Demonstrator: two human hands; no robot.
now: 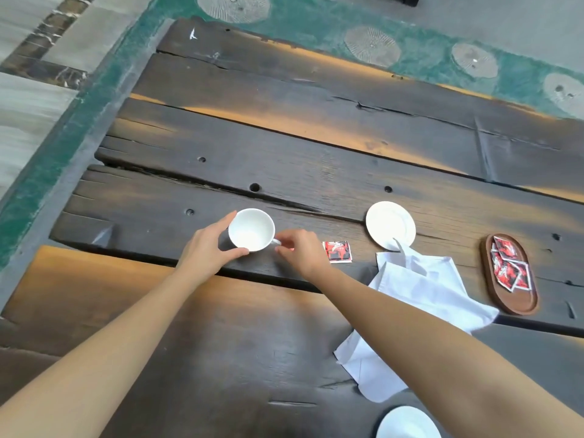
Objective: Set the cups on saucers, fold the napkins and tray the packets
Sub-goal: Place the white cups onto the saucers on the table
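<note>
Two hands hold one white cup, which stands upright on the counter. The left hand curls round its left wall and the right hand pinches its handle. Its white inside faces up. A saucer lies well to the right, with a corner of the loose napkin over its near rim. One red packet lies on the counter just beside the right hand. The oval wooden tray at far right holds several more red packets in a heap. Another white dish is cut off at the bottom edge.
</note>
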